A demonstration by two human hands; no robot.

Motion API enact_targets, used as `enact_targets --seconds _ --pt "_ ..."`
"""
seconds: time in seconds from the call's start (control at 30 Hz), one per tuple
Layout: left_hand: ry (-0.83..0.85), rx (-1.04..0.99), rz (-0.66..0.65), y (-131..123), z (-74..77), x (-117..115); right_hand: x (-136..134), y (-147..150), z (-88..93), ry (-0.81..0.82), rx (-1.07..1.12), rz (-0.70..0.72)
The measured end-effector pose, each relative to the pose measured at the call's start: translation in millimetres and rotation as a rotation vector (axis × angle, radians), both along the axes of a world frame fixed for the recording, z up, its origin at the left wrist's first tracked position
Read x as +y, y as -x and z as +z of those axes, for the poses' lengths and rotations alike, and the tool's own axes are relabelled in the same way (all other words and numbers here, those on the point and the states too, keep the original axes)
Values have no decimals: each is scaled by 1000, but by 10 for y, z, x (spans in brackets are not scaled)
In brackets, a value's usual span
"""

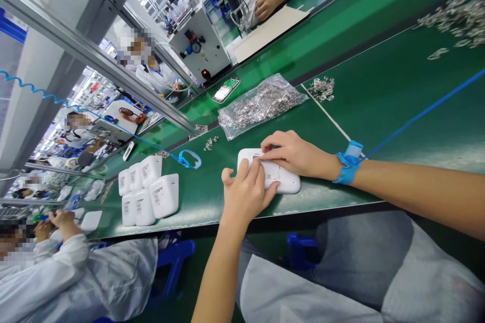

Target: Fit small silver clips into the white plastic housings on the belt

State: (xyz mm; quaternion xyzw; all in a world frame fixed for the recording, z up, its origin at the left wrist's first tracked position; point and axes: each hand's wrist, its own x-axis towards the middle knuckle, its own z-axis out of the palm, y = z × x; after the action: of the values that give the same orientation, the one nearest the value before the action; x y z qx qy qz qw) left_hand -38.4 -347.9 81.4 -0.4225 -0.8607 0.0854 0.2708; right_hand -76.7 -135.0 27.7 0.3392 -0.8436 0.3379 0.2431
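A white plastic casing (290, 182) lies flat on the green bench in front of me. My left hand (246, 192) grips it from the near left, thumb on the lower part and fingertips close to a small recess at the upper end. From the right comes my right hand (293, 154), its fingers closed and pressed down at that same recess. Whatever sits under those fingertips is hidden. A blue wrist strap (348, 164) circles my right wrist, its cord running off to the right. Beyond the casing rests a clear plastic bag (265, 103) full of small metal pieces.
Several white casings (164, 196) stand grouped at left, near a loose blue wrist strap (190, 159). Small metal parts lie in piles (322, 89), the largest heap (458, 20) at far right. A metal post (162, 93) rises behind. Co-workers sit left and across.
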Motion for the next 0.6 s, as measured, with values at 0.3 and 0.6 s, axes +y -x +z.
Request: enact_targets --seconds 0.3,0.6 --pt "-150 -17 -58 -43 -11 -188 19 -13 51 52 64 -73" --pt "-622 -94 868 929 -365 -1101 119 34 159 117 -41 -177"
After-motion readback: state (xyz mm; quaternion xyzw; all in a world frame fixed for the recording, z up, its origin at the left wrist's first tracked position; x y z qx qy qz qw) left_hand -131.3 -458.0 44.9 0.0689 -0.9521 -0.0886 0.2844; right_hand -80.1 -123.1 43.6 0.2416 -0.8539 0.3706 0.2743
